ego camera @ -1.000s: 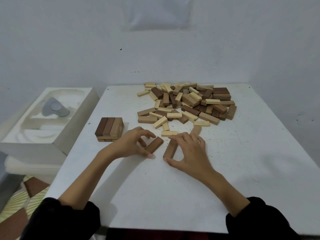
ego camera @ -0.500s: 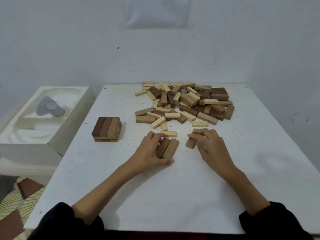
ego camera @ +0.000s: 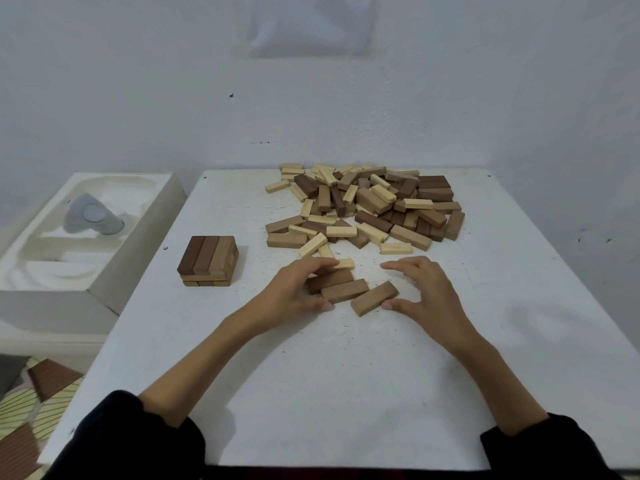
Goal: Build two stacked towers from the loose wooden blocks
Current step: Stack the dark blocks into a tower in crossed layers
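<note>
A low brown-block tower (ego camera: 207, 259) stands on the left of the white table (ego camera: 311, 393). The loose pile of light and dark blocks (ego camera: 367, 209) lies at the far middle. Near the centre, two brown blocks (ego camera: 341, 289) lie side by side, and my left hand (ego camera: 294, 291) grips them between the thumb at their near end and the fingers over their far side. A third brown block (ego camera: 374, 298) lies angled just to their right. My right hand (ego camera: 424, 289) hovers beside it with straight fingers, its thumb tip touching the block's near right edge.
A white moulded foam box (ego camera: 114, 271) sits off the table's left edge, with a grey rounded object (ego camera: 91, 216) in it. A white wall rises behind the table. Patterned flooring (ego camera: 31, 410) shows at the lower left.
My left hand has turned the two brown blocks more crosswise. My right hand has carried a third brown block from near the pile and set it beside the pair.
</note>
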